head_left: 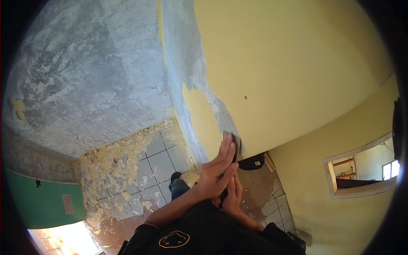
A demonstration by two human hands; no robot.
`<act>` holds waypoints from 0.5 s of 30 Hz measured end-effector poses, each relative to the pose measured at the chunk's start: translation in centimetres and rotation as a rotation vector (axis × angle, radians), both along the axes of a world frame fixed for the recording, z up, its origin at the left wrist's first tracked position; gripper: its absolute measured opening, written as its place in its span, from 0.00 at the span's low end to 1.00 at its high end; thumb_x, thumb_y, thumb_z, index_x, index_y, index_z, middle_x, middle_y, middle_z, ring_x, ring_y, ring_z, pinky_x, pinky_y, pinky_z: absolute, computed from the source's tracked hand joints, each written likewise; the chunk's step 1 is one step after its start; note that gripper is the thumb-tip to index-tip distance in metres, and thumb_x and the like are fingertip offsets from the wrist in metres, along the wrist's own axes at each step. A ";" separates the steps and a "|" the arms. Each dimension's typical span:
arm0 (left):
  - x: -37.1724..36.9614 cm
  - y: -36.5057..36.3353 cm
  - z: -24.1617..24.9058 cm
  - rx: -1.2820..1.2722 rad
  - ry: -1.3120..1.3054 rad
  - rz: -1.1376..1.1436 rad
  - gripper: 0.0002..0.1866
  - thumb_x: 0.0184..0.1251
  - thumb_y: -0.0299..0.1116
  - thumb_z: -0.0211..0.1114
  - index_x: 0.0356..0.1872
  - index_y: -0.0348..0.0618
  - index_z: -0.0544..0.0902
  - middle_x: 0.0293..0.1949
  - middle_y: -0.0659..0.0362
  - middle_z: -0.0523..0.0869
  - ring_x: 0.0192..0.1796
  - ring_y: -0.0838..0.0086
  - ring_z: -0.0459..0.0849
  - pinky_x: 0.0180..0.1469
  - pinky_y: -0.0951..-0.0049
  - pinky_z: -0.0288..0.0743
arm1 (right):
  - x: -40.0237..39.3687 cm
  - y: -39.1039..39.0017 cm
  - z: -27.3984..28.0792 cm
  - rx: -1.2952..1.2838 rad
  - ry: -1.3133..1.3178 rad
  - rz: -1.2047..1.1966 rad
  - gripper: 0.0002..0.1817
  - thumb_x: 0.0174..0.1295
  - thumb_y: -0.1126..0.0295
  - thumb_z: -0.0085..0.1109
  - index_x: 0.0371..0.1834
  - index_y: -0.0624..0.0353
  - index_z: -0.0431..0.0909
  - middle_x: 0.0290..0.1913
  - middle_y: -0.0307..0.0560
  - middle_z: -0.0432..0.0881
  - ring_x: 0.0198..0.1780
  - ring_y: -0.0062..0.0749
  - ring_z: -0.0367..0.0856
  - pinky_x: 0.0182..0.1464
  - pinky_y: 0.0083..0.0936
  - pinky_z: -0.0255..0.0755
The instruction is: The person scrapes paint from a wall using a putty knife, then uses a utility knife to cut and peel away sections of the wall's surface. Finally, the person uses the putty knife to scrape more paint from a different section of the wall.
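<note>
A flat scraper (pixel 237 148) with a dark grey blade rests against the yellow wall (pixel 276 63), at the lower end of a stripped grey strip (pixel 222 112). My left hand (pixel 216 176) has its fingers stretched together along the blade, pressing it, with the thumb bent over toward the right. Below it, my right hand (pixel 232 197) is wrapped around the scraper's dark handle, which is mostly hidden by the hands. Ragged paint edges border the bare strip. A patch of yellow paint (pixel 197 112) remains between that strip and the wall corner.
Paint flakes (pixel 112 187) litter the tiled floor (pixel 155 161) at left. A stripped grey wall (pixel 97 76) adjoins the yellow one. A black item (pixel 251 163) lies by the wall's end. There is a framed opening (pixel 331 178) at right and a green panel (pixel 46 199) at left.
</note>
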State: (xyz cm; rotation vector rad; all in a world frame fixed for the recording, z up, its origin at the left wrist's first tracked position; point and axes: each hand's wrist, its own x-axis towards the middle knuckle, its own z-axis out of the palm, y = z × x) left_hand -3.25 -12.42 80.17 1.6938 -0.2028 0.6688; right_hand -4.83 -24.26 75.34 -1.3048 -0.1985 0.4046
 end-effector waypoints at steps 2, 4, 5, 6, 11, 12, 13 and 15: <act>0.3 -0.3 -0.8 0.090 -0.053 0.034 0.25 0.66 0.21 0.58 0.64 0.24 0.68 0.69 0.35 0.61 0.74 0.49 0.57 0.71 0.61 0.57 | 0.5 -0.1 0.8 0.030 -0.016 0.036 0.26 0.78 0.59 0.32 0.73 0.62 0.53 0.26 0.44 0.74 0.14 0.20 0.66 0.14 0.18 0.60; 0.6 0.3 0.0 0.046 -0.001 0.033 0.25 0.67 0.21 0.58 0.64 0.25 0.68 0.70 0.36 0.61 0.74 0.50 0.57 0.71 0.62 0.57 | 0.5 0.4 2.7 0.048 0.002 0.058 0.25 0.78 0.58 0.30 0.71 0.61 0.54 0.22 0.45 0.72 0.11 0.23 0.65 0.11 0.19 0.60; 0.8 0.6 0.6 0.002 0.045 0.029 0.25 0.67 0.21 0.58 0.65 0.26 0.68 0.70 0.36 0.61 0.74 0.51 0.57 0.70 0.64 0.58 | 0.8 1.3 3.7 0.076 0.059 0.051 0.25 0.78 0.58 0.31 0.71 0.60 0.54 0.22 0.46 0.72 0.11 0.23 0.66 0.11 0.19 0.60; 0.8 1.0 1.3 -0.064 0.093 0.001 0.25 0.67 0.21 0.57 0.66 0.27 0.67 0.70 0.37 0.61 0.74 0.53 0.57 0.70 0.65 0.58 | 0.6 1.7 4.1 0.104 0.113 0.044 0.25 0.78 0.58 0.31 0.71 0.60 0.55 0.23 0.46 0.72 0.11 0.23 0.66 0.11 0.19 0.60; -0.4 0.6 0.5 -0.007 0.080 -0.023 0.25 0.67 0.21 0.58 0.66 0.28 0.67 0.70 0.38 0.61 0.74 0.52 0.57 0.70 0.64 0.58 | -1.0 1.6 2.7 0.114 0.157 -0.046 0.24 0.78 0.58 0.31 0.70 0.59 0.56 0.27 0.47 0.75 0.12 0.24 0.66 0.11 0.19 0.60; -0.6 0.3 0.2 -0.027 0.080 -0.028 0.25 0.67 0.22 0.58 0.65 0.28 0.68 0.70 0.38 0.61 0.74 0.52 0.57 0.71 0.63 0.58 | -1.1 1.3 3.1 0.090 0.166 -0.026 0.24 0.78 0.58 0.30 0.71 0.58 0.56 0.27 0.47 0.75 0.12 0.24 0.66 0.11 0.19 0.60; -0.6 0.1 0.0 -0.049 0.084 -0.035 0.25 0.67 0.22 0.58 0.65 0.27 0.68 0.70 0.38 0.62 0.74 0.52 0.57 0.71 0.63 0.57 | -1.3 1.0 3.4 0.063 0.179 -0.009 0.24 0.78 0.58 0.29 0.71 0.57 0.56 0.28 0.47 0.75 0.11 0.24 0.66 0.11 0.19 0.60; -0.6 -0.1 0.0 -0.045 0.085 -0.034 0.24 0.67 0.21 0.58 0.64 0.27 0.69 0.70 0.38 0.62 0.74 0.51 0.56 0.71 0.62 0.57 | -1.5 0.6 2.9 0.065 0.180 0.006 0.25 0.78 0.57 0.28 0.72 0.57 0.55 0.28 0.47 0.75 0.11 0.24 0.66 0.11 0.19 0.60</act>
